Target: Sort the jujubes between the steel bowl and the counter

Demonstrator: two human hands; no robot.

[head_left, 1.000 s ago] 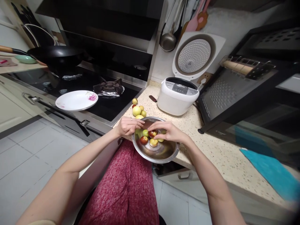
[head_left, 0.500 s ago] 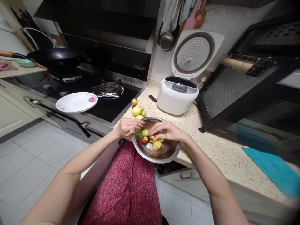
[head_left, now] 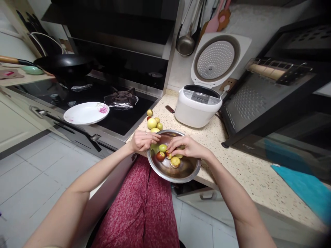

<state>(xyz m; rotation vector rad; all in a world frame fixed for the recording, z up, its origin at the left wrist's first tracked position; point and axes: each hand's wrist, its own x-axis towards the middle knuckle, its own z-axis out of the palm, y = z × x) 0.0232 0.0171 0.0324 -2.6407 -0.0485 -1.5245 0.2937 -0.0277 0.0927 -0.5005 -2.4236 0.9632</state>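
Observation:
A round metal bowl (head_left: 178,179) sits at the counter's front edge, jutting over my lap. My left hand (head_left: 144,140) is closed on its left rim, fingers lying over the edge. Inside the bowl are several jujubes: a green one (head_left: 162,148), a reddish-brown one (head_left: 160,156) and a yellow one (head_left: 175,162) among them. My right hand (head_left: 188,146) reaches in from the right, its fingers and thumb bent around a red-and-yellow jujube (head_left: 169,155). Those fingertips partly cover that fruit and another yellowish one under the palm.
More jujubes (head_left: 152,123) lie on the counter behind the bowl. Beyond stands a rice cooker (head_left: 198,108) with its lid up. A white plate (head_left: 86,113) and a wok (head_left: 64,63) are on the stove at left. A blue cloth (head_left: 302,187) and an oven (head_left: 271,137) are at right.
The whole view has shifted slightly, so everything appears a little further right and lower. Both hands keep nearly the same places at the bowl.

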